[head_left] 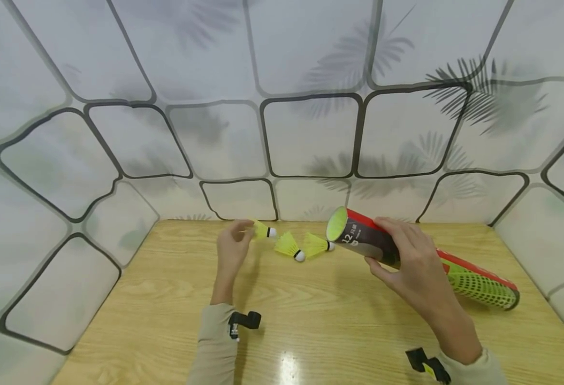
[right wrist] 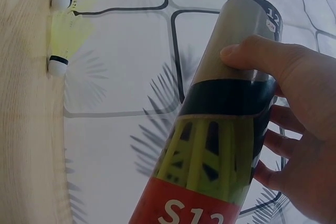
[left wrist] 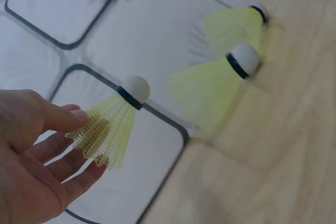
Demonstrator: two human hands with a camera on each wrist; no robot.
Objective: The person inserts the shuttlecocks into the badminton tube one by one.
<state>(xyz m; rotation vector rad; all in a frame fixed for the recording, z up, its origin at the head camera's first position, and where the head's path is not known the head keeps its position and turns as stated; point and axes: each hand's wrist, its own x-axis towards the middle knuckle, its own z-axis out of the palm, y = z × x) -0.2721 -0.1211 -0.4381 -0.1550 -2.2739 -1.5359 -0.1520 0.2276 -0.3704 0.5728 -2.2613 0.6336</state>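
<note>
The shuttlecock [left wrist: 113,124] is in the person's left hand [head_left: 233,248], its yellow skirt pinched between thumb and fingers and its white cork pointing away from them — near the back edge of the table [head_left: 311,315]. Two more shuttlecocks [head_left: 289,247] lie on the table, just to its right. The right hand [head_left: 419,267] is curled round a long tube [head_left: 373,235], thumb on one side, fingers on the other — the tube tilted, its round yellow-green end towards the shuttlecocks. Behind stands a leaf-patterned wall [head_left: 311,136].
</note>
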